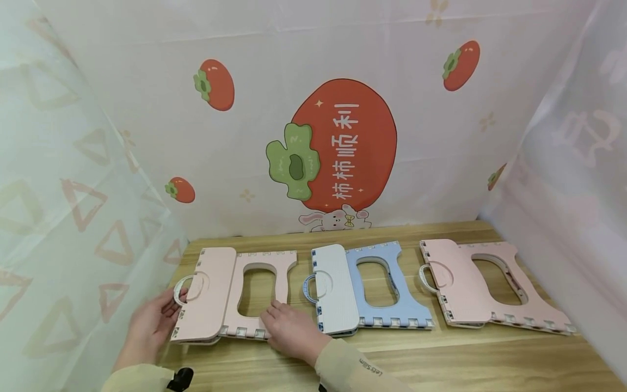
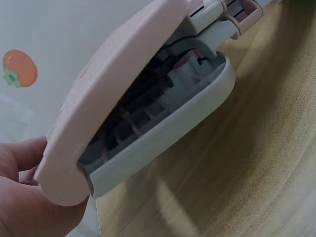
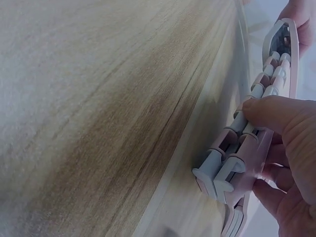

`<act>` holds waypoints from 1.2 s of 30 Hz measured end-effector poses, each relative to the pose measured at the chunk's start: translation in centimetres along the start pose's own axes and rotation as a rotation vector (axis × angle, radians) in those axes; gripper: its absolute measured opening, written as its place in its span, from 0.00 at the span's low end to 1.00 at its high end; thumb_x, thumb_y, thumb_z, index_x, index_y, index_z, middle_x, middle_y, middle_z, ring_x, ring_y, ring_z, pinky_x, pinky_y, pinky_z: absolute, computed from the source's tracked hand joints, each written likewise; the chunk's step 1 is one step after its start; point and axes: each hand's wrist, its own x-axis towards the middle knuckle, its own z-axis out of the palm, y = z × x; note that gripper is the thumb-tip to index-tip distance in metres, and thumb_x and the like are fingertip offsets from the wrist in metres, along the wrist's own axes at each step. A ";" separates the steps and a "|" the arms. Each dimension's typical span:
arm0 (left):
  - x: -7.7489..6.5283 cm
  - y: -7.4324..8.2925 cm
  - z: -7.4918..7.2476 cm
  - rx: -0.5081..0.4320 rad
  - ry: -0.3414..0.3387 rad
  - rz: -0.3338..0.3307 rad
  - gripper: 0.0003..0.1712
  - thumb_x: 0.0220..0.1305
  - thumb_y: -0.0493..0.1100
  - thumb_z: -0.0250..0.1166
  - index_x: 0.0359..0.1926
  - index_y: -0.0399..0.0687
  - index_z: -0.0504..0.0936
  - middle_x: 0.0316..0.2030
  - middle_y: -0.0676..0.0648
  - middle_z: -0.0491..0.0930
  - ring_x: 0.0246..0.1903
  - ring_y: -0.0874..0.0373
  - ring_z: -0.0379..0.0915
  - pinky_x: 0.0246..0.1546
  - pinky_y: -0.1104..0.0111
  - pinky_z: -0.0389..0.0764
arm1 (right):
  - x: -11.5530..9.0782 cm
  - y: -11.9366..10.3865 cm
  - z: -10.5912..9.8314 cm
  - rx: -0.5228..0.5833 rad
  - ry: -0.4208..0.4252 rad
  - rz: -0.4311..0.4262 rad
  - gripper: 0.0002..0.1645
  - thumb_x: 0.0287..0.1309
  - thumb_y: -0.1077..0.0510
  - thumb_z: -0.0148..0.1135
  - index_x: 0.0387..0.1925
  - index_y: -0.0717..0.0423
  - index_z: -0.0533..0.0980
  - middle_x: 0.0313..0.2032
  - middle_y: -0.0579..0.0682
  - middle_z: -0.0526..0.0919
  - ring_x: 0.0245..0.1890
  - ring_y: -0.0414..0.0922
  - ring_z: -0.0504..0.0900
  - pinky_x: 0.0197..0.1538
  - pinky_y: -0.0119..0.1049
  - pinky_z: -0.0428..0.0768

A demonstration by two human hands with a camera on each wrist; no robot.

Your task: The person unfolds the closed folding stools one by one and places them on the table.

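Note:
A pink folding step stool [image 1: 208, 305], folded flat with a white carry handle [image 1: 180, 289], lies at the left of the table. My left hand [image 1: 151, 322] grips its left edge just below the handle. In the left wrist view the thumb and fingers [image 2: 29, 153] close round the end of the pink top, above a grey-white folded panel [image 2: 163, 138]. On the near side, my right hand [image 1: 294, 329] pinches the hinged edge of the leg panel. The right wrist view has its thumb [image 3: 276, 111] on the hinges and the other fingers on the pink face.
Right of the held stool lies a folded blue-and-white stool [image 1: 382, 310], its white top toward the left. A second pink folded stool [image 1: 460, 294] is farther right. Printed cloth walls [image 1: 254, 136] enclose the wooden table [image 1: 441, 359] at the back and sides.

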 end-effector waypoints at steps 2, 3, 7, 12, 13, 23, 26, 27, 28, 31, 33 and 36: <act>-0.1 0.1 0.0 -0.018 -0.017 0.007 0.23 0.80 0.40 0.50 0.31 0.52 0.88 0.34 0.49 0.89 0.38 0.61 0.83 0.46 0.73 0.83 | -0.1 0.0 -0.1 0.003 0.015 0.000 0.30 0.60 0.46 0.72 0.60 0.54 0.78 0.57 0.49 0.85 0.62 0.47 0.80 0.65 0.35 0.77; -0.1 0.1 0.0 -0.031 -0.023 0.007 0.22 0.80 0.40 0.51 0.31 0.51 0.88 0.34 0.49 0.89 0.38 0.61 0.83 0.46 0.72 0.83 | -0.1 0.1 -0.2 0.004 0.019 0.001 0.30 0.60 0.46 0.73 0.60 0.54 0.78 0.57 0.49 0.85 0.62 0.47 0.80 0.65 0.35 0.78; -0.4 0.3 0.1 -0.066 -0.063 0.030 0.19 0.79 0.40 0.53 0.33 0.50 0.87 0.35 0.48 0.89 0.39 0.59 0.84 0.46 0.71 0.83 | -0.2 0.1 -0.3 0.005 0.037 0.002 0.30 0.60 0.45 0.72 0.60 0.53 0.78 0.56 0.49 0.85 0.62 0.47 0.81 0.64 0.34 0.78; -0.8 0.4 0.4 -0.091 -0.113 0.076 0.16 0.78 0.39 0.56 0.35 0.49 0.89 0.36 0.47 0.89 0.39 0.59 0.84 0.45 0.71 0.83 | -0.3 0.3 -0.4 0.035 0.035 0.016 0.29 0.61 0.46 0.72 0.59 0.53 0.78 0.56 0.49 0.85 0.63 0.48 0.80 0.64 0.35 0.79; -0.9 0.5 0.5 -0.096 -0.126 0.087 0.17 0.78 0.38 0.55 0.36 0.49 0.89 0.37 0.47 0.89 0.39 0.58 0.84 0.45 0.71 0.83 | -0.3 0.3 -0.3 0.041 0.034 0.019 0.29 0.60 0.46 0.72 0.59 0.53 0.78 0.57 0.49 0.85 0.63 0.48 0.80 0.63 0.35 0.79; -1.2 0.7 1.2 -0.149 -0.251 0.202 0.16 0.78 0.34 0.54 0.42 0.44 0.89 0.39 0.43 0.89 0.40 0.56 0.87 0.44 0.69 0.84 | -0.7 0.8 -0.1 0.083 0.085 -0.003 0.27 0.60 0.48 0.73 0.57 0.55 0.78 0.55 0.51 0.85 0.62 0.48 0.80 0.62 0.35 0.80; -1.3 0.8 1.6 -0.162 -0.269 0.221 0.16 0.78 0.34 0.54 0.43 0.42 0.89 0.38 0.42 0.89 0.39 0.55 0.87 0.44 0.69 0.85 | -0.8 0.9 0.1 0.095 0.101 -0.004 0.27 0.59 0.48 0.73 0.57 0.55 0.78 0.55 0.50 0.85 0.62 0.48 0.80 0.61 0.35 0.81; -1.3 0.9 1.7 -0.167 -0.273 0.226 0.16 0.78 0.33 0.54 0.43 0.41 0.89 0.38 0.42 0.89 0.39 0.54 0.87 0.44 0.68 0.85 | -0.8 1.0 0.2 0.097 0.103 -0.003 0.27 0.59 0.48 0.73 0.57 0.54 0.78 0.56 0.50 0.85 0.63 0.48 0.80 0.61 0.35 0.81; -1.3 0.9 1.8 -0.169 -0.276 0.232 0.15 0.77 0.33 0.54 0.43 0.41 0.89 0.38 0.41 0.89 0.38 0.54 0.87 0.44 0.68 0.85 | -0.8 1.0 0.2 0.100 0.108 -0.004 0.27 0.59 0.48 0.74 0.57 0.54 0.78 0.56 0.50 0.85 0.62 0.48 0.80 0.60 0.35 0.81; -1.3 1.0 2.1 -0.173 -0.285 0.249 0.15 0.77 0.33 0.53 0.43 0.39 0.89 0.38 0.41 0.89 0.38 0.54 0.87 0.43 0.68 0.85 | -0.9 1.1 0.2 0.113 0.124 -0.008 0.28 0.59 0.48 0.74 0.57 0.55 0.78 0.56 0.50 0.85 0.62 0.48 0.81 0.59 0.35 0.82; -1.4 1.0 2.2 -0.177 -0.289 0.256 0.15 0.77 0.32 0.53 0.43 0.39 0.88 0.38 0.40 0.89 0.38 0.53 0.88 0.43 0.67 0.85 | -1.0 1.2 0.2 0.124 0.131 -0.012 0.29 0.59 0.48 0.75 0.57 0.56 0.78 0.56 0.51 0.85 0.62 0.48 0.81 0.59 0.35 0.82; -1.5 1.1 2.5 -0.187 -0.301 0.261 0.15 0.77 0.32 0.53 0.42 0.38 0.88 0.38 0.40 0.89 0.38 0.53 0.88 0.42 0.67 0.86 | -1.1 1.3 0.2 0.140 0.140 -0.017 0.29 0.58 0.49 0.75 0.58 0.56 0.78 0.56 0.51 0.85 0.62 0.48 0.81 0.59 0.35 0.82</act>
